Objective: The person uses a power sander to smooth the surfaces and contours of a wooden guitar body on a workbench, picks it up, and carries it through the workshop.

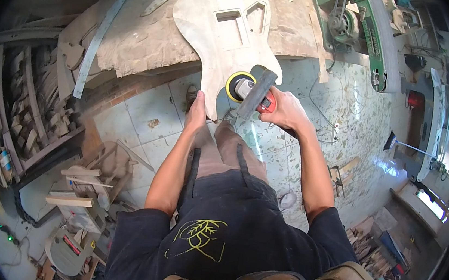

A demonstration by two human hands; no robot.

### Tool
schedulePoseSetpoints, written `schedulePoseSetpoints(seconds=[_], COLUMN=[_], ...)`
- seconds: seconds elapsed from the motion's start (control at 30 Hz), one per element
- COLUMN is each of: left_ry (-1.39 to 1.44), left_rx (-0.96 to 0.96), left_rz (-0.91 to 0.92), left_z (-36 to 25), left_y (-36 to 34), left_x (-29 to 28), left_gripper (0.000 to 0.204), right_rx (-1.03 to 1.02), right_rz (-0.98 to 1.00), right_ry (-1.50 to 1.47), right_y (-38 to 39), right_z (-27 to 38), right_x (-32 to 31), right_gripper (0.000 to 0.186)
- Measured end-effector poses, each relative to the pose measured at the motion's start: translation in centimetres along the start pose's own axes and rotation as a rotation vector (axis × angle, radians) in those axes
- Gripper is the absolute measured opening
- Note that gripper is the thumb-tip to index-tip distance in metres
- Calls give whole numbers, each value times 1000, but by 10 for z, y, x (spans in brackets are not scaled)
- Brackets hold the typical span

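An unpainted pale wood guitar body with cut-out cavities lies on the worn workbench, its near end jutting past the bench edge. My left hand grips the pointed near-left horn, fingers wrapped round its side. In my right hand is a small power sander, held by its red part. It has a round, yellow-rimmed pad and a dark grey bar across its body. The pad is beside the curved inner edge of the near end; whether it touches the wood I cannot tell.
The wooden workbench has a ragged near edge. On its right stands a green belt sander. A long curved strip hangs over the bench's left side. Wood offcuts fill a rack at left. A cord trails across the tiled floor.
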State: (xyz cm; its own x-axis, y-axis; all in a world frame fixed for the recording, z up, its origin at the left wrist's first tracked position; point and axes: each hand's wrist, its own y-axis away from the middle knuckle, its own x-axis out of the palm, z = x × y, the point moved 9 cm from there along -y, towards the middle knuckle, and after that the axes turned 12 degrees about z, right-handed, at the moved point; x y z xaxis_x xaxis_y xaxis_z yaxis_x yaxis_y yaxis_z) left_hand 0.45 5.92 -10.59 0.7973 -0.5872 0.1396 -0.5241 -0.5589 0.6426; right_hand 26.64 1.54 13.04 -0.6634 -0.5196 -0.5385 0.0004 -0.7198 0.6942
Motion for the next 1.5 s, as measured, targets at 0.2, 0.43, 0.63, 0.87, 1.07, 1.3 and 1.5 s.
schedulePoseSetpoints(seconds=[0.2, 0.43, 0.63, 0.87, 1.07, 1.3, 1.5], left_ry=[-69, -14, 77, 72, 128, -24, -1], left_rx=[7, 19, 14, 35, -31, 48, 74], left_rz=[-29, 0, 19, -28, 33, -17, -20], left_z=[-4, -59, -34, -14, -48, -43, -25], left_y=[2, 29, 19, 9, 26, 21, 9], left_x=[-9, 13, 1, -10, 14, 5, -1], left_gripper=[94, 90, 87, 86, 85, 86, 90], right_rx=[10, -17, -21, -17, -29, -35, -68], right_rz=[104, -33, 56, 35, 0, 98, 9], right_ry=[22, -98, -51, -38, -7, -11, -24], right_y=[28, 10, 16, 22, 11, 32, -11], right_z=[-14, -20, -29, -24, -30, -19, -1], right_x=[24, -14, 3, -4, -13, 8, -8], right_gripper=[59, 57, 59, 57, 57, 57, 56])
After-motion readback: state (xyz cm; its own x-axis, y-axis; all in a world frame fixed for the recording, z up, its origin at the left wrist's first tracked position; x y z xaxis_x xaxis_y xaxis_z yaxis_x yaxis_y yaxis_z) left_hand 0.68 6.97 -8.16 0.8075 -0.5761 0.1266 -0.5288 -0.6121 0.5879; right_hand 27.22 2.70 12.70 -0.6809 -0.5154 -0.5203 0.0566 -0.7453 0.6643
